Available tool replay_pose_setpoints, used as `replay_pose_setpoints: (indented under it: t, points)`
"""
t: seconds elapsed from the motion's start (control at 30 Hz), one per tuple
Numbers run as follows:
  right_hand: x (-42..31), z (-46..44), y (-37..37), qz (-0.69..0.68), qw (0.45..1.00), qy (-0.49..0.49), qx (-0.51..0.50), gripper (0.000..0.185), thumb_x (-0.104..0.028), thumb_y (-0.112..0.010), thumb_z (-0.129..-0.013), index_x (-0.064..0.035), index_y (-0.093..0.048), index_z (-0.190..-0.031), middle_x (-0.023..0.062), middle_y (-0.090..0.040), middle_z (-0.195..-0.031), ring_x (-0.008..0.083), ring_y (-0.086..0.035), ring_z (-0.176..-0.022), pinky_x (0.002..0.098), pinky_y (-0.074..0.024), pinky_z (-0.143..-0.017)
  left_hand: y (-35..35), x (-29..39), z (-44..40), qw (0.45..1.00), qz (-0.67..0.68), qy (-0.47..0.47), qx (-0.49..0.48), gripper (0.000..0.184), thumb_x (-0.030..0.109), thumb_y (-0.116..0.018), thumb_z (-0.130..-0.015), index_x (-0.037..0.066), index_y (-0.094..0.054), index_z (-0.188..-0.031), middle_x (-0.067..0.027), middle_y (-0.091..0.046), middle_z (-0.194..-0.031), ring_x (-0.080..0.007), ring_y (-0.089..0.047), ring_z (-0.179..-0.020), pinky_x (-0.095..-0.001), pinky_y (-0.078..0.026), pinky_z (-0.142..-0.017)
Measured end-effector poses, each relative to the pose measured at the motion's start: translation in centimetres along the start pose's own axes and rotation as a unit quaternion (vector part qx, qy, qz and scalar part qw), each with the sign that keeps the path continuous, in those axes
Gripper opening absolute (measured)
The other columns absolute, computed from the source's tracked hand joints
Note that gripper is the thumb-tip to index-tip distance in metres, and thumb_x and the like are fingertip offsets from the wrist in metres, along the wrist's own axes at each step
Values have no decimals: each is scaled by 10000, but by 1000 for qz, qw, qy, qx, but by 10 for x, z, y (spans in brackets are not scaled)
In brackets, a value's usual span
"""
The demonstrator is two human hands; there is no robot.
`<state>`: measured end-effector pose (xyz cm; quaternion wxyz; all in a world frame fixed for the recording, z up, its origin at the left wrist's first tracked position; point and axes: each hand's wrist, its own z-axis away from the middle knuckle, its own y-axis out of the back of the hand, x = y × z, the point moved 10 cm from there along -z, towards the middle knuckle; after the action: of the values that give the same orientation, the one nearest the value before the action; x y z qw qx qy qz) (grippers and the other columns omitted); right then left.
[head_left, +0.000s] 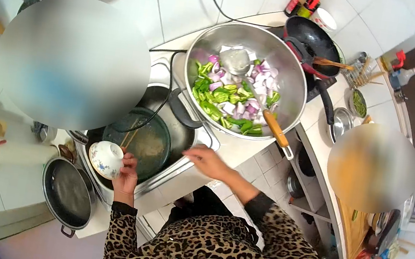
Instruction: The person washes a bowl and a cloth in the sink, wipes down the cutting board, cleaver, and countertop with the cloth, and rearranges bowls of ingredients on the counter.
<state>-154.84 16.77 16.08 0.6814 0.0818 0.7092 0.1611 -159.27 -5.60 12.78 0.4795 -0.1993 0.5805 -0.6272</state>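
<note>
My left hand [127, 173] holds a white bowl with a blue flower pattern [105, 159], tilted over the sink [182, 135]. A dark green round basin [153, 145] sits in the sink, and a pair of chopsticks [131, 136] shows beside the bowl. My right hand [207, 161] is over the sink's right edge, its fingers blurred and drawn together; anything in them is too small to make out. Above it, a large steel pot [295, 89] holds cut green peppers [218, 97], purple onion pieces [261, 78] and a spatula with an orange handle [275, 129].
A black wok [314, 38] with a wooden utensil stands at the upper right, near several bottles [304, 3]. An empty dark pan [67, 191] is at the lower left. A black cord [171, 77] hangs over the sink. Two areas are blurred out.
</note>
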Motion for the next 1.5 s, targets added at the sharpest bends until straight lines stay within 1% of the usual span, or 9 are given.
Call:
replay_pose_setpoints:
  t: [0.33,0.47,0.53,0.6,0.73,1.0,1.1,1.33,1.5]
  points:
    - [107,133,293,308,838,-271,360,302,-138,-538,-857,-4,-530,-1127,143,-610,-1030,184,-606,-843,328,-473,-722,40,64,12,921,-354,-125,102,365,87,-575,-860,49,-492,-1213,-126,-539,-1106,-205,-538,-954,-314,-529,-715]
    - [193,92,312,-124,929,-144,316,354,-225,-439,-921,-11,-472,-1201,112,-556,-1120,242,-550,-1001,367,-465,-825,6,59,34,825,-477,-196,229,456,127,-545,-854,-11,-410,-1267,-141,-500,-1233,-273,-497,-1131,-453,-390,-957]
    - [229,78,293,-518,784,-139,311,363,-242,-439,-927,-12,-468,-1207,110,-553,-1132,252,-537,-1035,395,-472,-851,-2,61,41,787,-519,-211,258,443,90,-538,-839,-15,-412,-1250,-143,-521,-1170,-265,-547,-1061,-421,-465,-874]
    - [243,90,314,-350,866,-152,322,390,-274,-486,-909,2,-494,-1185,113,-576,-1062,230,-588,-870,340,-503,-678,-12,66,45,727,-578,-225,295,395,80,-546,-801,-26,-452,-1170,-125,-542,-1110,-253,-567,-994,-376,-474,-823]
    - [179,153,312,19,886,-262,382,313,-279,-569,-862,-63,-545,-1087,54,-586,-928,157,-573,-738,272,-481,-550,-54,82,39,356,-856,-290,237,396,36,-484,-739,-25,-460,-1129,-193,-555,-1068,-343,-566,-962,-376,-435,-850]
    - [35,164,82,-446,861,-196,144,510,-202,-562,-836,4,-419,-1280,145,-551,-1182,250,-592,-987,355,-528,-768,-138,15,52,-50,-936,-348,-30,449,-6,-530,-727,23,-464,-1170,-155,-499,-1107,-314,-511,-1006,-337,-512,-722]
    - [-22,112,33,-461,873,-145,63,553,-126,-549,-796,34,-378,-1297,195,-504,-1229,330,-561,-1051,453,-474,-903,-143,15,61,-1,-937,-349,-18,437,-7,-488,-747,24,-460,-1182,-164,-497,-1101,-336,-506,-1013,-374,-494,-772]
    - [-158,-12,-23,-215,974,62,45,193,3,-602,-783,19,-575,-974,36,-547,-1000,104,-529,-857,224,-446,-699,-85,64,82,669,-667,-264,194,387,243,-462,-907,-20,-434,-1190,-152,-526,-1105,-236,-584,-965,-360,-548,-683]
    - [-234,-42,-117,106,967,229,39,223,-41,-667,-735,-60,-601,-947,124,-536,-918,272,-552,-795,312,-468,-627,-88,44,115,719,-594,-320,168,392,324,-403,-948,-9,-488,-1136,-105,-573,-972,-179,-604,-797,-305,-533,-603]
